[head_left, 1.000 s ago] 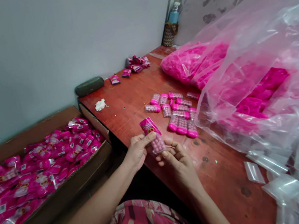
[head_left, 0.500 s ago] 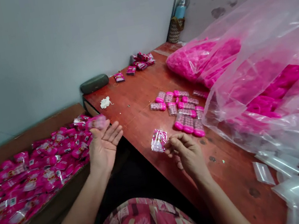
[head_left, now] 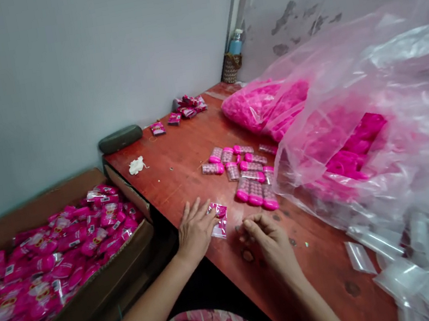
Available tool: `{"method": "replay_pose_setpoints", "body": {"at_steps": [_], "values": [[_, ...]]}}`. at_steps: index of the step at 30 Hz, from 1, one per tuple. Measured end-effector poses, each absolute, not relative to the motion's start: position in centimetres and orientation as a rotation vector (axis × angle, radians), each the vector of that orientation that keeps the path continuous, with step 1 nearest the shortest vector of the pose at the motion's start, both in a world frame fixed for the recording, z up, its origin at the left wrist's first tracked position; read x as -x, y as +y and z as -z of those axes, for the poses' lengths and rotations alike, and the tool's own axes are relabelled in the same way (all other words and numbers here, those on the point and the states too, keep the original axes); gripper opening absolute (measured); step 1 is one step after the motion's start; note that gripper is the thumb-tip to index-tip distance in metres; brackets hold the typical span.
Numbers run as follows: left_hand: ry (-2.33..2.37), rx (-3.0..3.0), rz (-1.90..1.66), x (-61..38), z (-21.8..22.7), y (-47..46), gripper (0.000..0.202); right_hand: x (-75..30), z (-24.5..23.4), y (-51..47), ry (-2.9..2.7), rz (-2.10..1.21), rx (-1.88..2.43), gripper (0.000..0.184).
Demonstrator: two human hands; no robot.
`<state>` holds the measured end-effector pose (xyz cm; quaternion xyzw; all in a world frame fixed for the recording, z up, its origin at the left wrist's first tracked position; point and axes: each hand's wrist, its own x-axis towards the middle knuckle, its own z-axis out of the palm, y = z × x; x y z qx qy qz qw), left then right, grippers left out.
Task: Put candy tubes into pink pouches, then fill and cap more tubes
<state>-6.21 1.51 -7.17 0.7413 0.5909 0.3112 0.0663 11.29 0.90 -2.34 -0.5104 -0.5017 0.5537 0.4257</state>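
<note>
My left hand (head_left: 196,231) lies palm down near the table's front edge, fingers stretched out. Its fingertips reach over the left side of a small pink printed sleeve or packet (head_left: 220,220), shiny and flat on the wood. Just right of it my right hand (head_left: 269,239) is closed, thumb against the bent fingers; whatever may be between them is too small to make out. Beyond the hands lies a group of clear tubes with pink caps (head_left: 254,192), filled with small pale pink beads or balls.
A cardboard box (head_left: 95,284) at the left holds many pink wrapped packages (head_left: 63,245). Large clear bags (head_left: 298,162) of pink parts fill the right side, with clear plastic sleeves (head_left: 401,279) in front. A dark case (head_left: 120,139), pink packets (head_left: 190,106) and a bottle (head_left: 236,43) stand along the back.
My left hand has let go of a pink package over the box and moved right onto the printed packet. My right hand stays closed beside it. The view has turned slightly.
</note>
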Motion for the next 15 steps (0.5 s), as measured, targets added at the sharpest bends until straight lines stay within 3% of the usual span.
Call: {"method": "replay_pose_setpoints", "body": {"at_steps": [4,10,15], "values": [[1.761,-2.214,-1.099,6.0,6.8,1.3,0.026,-10.2,2.7,1.8,-1.306,-1.265,1.27,0.021],[1.573,-2.141,-1.263,5.1,5.2,1.4,0.032,-8.4,2.6,3.4,-0.987,-1.565,1.047,0.034],[1.434,-1.451,-1.339,4.9,3.5,1.1,0.044,-8.4,1.8,3.8,-0.931,-1.534,1.101,0.037]]}}
